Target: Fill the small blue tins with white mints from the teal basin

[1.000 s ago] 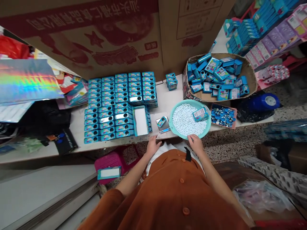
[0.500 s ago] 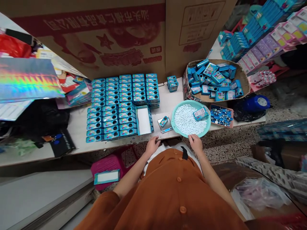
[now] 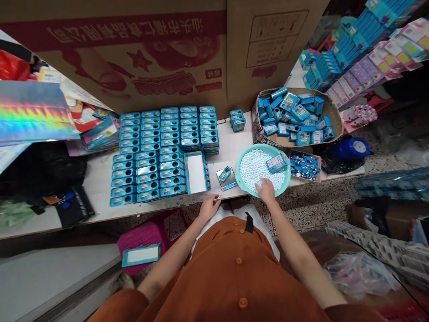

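Observation:
My right hand [image 3: 267,192] reaches over the near rim of a mint-green basin [image 3: 238,180], its fingers apart and touching the small white pellets [image 3: 251,167] inside. On the pellets, toward the right, lies a blue tin [image 3: 276,163]. My left hand [image 3: 209,207] rests at the table's front edge with loosely spread fingers and nothing visible in it. Just beyond it is a small digital scale [image 3: 229,185] with a blue tin [image 3: 225,173] on top. Left of the scale sits an open blue display box [image 3: 196,173] with a white inside.
Rows of blue tins [image 3: 147,179] cover the table's left part. Behind stands a large cardboard box [image 3: 187,58]. A carton [image 3: 263,139] of jumbled tins and a tray [image 3: 313,179] of small blue and silver pieces are at right. A pink stool [image 3: 140,235] is below.
My right hand has moved from the basin's near rim forward into the pellets. My left hand stays near the table edge. The whole view has shifted slightly.

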A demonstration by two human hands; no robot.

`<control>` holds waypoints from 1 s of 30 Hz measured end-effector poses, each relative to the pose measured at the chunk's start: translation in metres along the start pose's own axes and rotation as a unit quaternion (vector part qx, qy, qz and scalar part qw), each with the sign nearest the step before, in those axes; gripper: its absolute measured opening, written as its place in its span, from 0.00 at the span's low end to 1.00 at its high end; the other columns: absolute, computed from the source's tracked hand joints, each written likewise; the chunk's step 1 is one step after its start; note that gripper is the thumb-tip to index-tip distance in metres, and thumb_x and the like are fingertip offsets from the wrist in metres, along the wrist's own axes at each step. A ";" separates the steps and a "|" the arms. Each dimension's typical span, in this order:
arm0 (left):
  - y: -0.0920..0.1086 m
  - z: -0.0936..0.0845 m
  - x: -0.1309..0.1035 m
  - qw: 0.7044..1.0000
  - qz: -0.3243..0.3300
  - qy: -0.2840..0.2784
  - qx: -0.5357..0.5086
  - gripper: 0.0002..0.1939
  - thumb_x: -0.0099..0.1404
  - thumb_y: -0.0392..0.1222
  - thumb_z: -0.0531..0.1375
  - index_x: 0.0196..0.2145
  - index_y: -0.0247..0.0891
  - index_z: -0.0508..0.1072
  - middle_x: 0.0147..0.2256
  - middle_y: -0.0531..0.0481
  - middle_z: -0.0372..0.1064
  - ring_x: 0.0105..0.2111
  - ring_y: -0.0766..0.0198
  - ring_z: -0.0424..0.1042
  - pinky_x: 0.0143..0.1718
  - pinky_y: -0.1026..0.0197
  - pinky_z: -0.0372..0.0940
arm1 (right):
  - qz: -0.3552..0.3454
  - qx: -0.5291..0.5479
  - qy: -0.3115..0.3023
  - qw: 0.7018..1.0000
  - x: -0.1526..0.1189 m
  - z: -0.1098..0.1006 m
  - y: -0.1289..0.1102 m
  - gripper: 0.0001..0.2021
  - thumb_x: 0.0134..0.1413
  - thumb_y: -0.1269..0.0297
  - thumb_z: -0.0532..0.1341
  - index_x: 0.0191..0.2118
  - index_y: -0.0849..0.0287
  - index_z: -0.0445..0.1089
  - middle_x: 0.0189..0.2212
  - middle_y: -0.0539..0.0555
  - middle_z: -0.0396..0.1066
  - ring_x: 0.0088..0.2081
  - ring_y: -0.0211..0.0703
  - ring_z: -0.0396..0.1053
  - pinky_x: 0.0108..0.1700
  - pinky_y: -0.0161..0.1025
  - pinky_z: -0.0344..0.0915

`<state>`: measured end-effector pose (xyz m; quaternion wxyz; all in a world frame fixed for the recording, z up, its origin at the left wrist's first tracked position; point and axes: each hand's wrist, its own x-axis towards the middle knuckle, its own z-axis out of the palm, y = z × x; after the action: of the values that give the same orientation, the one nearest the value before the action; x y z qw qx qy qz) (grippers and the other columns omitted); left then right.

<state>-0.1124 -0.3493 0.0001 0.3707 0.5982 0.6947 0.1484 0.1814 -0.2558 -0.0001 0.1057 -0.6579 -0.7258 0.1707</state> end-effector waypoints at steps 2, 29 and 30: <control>-0.001 0.001 -0.005 1.000 -0.007 0.011 -0.002 0.14 0.62 0.43 0.56 0.44 0.36 0.71 0.42 0.43 0.71 0.45 0.54 0.70 0.49 0.52 0.64 | -0.020 -0.045 -0.032 0.998 0.014 0.011 -0.005 0.20 0.57 0.56 0.56 0.49 0.67 0.65 0.45 0.66 0.67 0.49 0.54 0.61 0.51 0.46 0.57; -0.006 0.008 -0.026 0.997 -0.049 0.024 -0.061 0.12 0.62 0.42 0.55 0.41 0.37 0.71 0.40 0.44 0.72 0.44 0.56 0.71 0.49 0.54 0.65 | 0.286 0.779 -0.157 0.536 0.074 -0.011 -0.031 0.08 0.52 0.62 0.52 0.25 0.55 0.56 0.13 0.40 0.48 0.12 0.30 0.44 0.13 0.27 0.44; -0.007 0.008 -0.027 0.996 -0.055 0.023 -0.059 0.12 0.62 0.42 0.55 0.41 0.37 0.71 0.41 0.44 0.72 0.44 0.56 0.71 0.48 0.54 0.65 | 0.289 0.783 -0.155 0.530 0.075 -0.011 -0.032 0.07 0.51 0.62 0.52 0.26 0.56 0.57 0.14 0.40 0.50 0.12 0.30 0.45 0.13 0.27 0.45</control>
<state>-0.1117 -0.3787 -0.0007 0.3970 0.5325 0.7249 0.1823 0.1477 -0.1823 0.0170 0.4093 -0.4489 -0.0772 0.7906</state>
